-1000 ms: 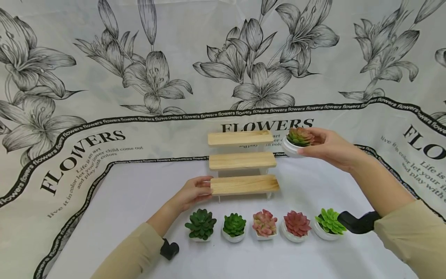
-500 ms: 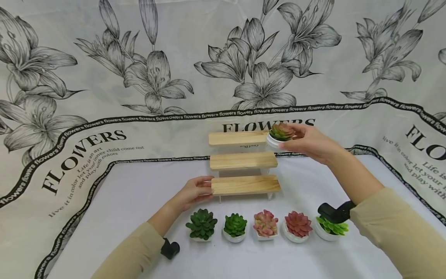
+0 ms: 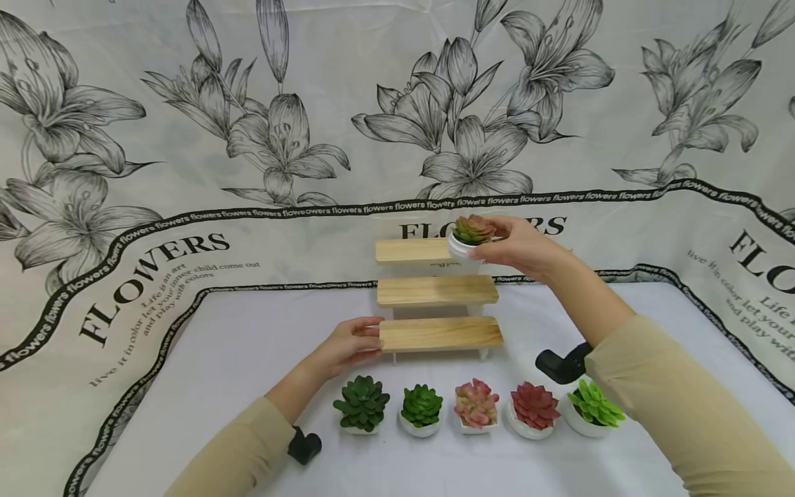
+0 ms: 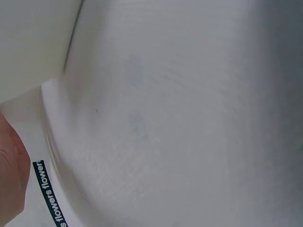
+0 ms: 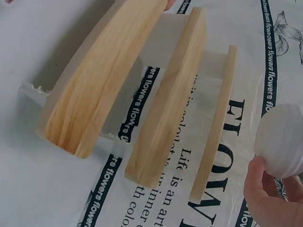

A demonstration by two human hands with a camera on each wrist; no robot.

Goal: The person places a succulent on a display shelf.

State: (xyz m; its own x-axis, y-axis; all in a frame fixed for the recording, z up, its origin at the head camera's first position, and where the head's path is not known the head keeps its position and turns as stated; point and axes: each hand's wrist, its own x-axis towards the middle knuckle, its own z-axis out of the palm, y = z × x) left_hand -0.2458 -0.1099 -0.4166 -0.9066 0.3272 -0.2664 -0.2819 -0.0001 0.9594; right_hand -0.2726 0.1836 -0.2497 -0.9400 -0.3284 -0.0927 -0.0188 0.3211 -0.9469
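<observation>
A potted succulent (image 3: 472,231) with red-green leaves in a round white pot is pinched by my right hand (image 3: 520,245), at the right part of the top step of a three-step wooden stand (image 3: 437,291). In the right wrist view the white pot (image 5: 280,139) appears beside the top board, apart from it; from the head view I cannot tell if it touches. My left hand (image 3: 348,346) grips the left end of the stand's lowest board (image 3: 441,334). In the left wrist view only part of the left hand (image 4: 10,172) shows at the edge.
In front of the stand, a row of potted succulents stands on the white cloth: dark green (image 3: 362,404), green (image 3: 421,406), pink (image 3: 476,404), red (image 3: 534,407) and bright green (image 3: 593,406). A flower-printed backdrop (image 3: 298,159) rises behind. The right sleeve (image 3: 677,400) reaches over near the bright green one.
My right hand has moved left with the red-green succulent, from beside the stand to over the top board's right part. The left hand keeps its grip on the lowest board.
</observation>
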